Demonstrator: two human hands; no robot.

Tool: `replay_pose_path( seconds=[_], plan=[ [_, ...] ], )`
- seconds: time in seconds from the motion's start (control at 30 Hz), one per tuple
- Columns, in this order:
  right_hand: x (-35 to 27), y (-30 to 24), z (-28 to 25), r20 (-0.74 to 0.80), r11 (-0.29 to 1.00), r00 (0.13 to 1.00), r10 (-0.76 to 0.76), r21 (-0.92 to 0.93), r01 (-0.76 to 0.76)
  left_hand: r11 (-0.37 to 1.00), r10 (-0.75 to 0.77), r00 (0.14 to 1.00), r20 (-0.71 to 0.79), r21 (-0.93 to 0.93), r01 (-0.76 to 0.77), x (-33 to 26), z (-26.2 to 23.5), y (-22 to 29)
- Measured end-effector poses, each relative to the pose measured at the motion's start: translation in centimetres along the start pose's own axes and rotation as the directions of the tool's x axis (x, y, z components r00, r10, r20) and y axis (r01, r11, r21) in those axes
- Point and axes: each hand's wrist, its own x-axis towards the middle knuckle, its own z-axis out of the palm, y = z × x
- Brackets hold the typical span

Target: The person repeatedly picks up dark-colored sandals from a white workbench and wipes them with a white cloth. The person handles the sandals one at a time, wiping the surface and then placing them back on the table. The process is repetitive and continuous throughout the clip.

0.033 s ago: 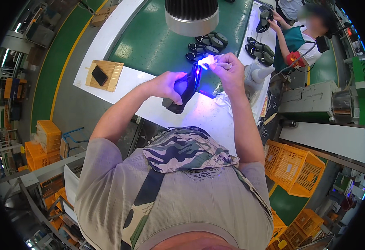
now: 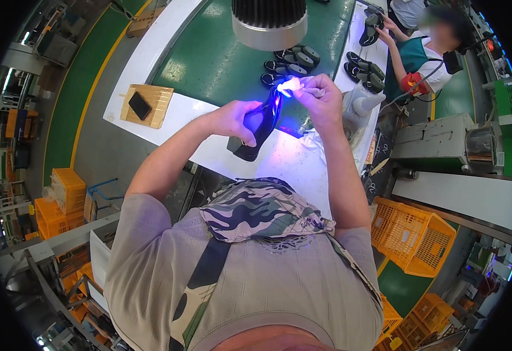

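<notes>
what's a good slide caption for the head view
Left hand holds a dark shoe under violet light while right hand wipes it.

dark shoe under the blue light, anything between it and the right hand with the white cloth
Nothing visible does. The left hand grips the dark shoe at its middle, and the right hand presses the white cloth straight onto the shoe's upper end, with no gap showing.

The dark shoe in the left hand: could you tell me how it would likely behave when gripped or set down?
The dark shoe probably feels light, since the left hand holds it up alone. Its upper likely flexes somewhat, while the sole looks stiffer. Set on the white bench, it should rest flat rather than roll. The right hand presses a white cloth to its tip.
</notes>
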Motion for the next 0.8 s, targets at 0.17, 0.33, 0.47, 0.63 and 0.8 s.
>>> replay_pose_path(
  seconds=[0.17,0.33,0.47,0.63,0.8],
  plan=[
    [0.0,0.7,0.4,0.003,0.999,0.999,-0.034,-0.023,0.034,0.955,-0.023,1.000,0.003,-0.295,0.023,0.1,0.1,-0.4],
    [-0.8,1.3,1.0,0.045,0.998,0.999,0.020,0.067,-0.023,0.811,-0.110,0.994,0.001,-0.579,0.090,0.1,0.5,-0.6],
    [-1.4,2.2,1.1,0.106,0.996,0.993,0.044,0.070,-0.051,0.706,-0.164,0.986,-0.017,-0.700,0.105,0.1,0.8,-1.1],
    [-2.6,3.3,1.2,0.173,0.972,0.980,0.093,0.196,-0.127,0.613,-0.203,0.979,-0.029,-0.783,0.104,0.3,1.1,-2.4],
    [-3.7,2.6,0.3,0.279,0.949,0.942,0.188,0.195,-0.247,0.542,-0.227,0.973,-0.051,-0.836,0.083,0.4,2.2,-3.3]
  ],
)
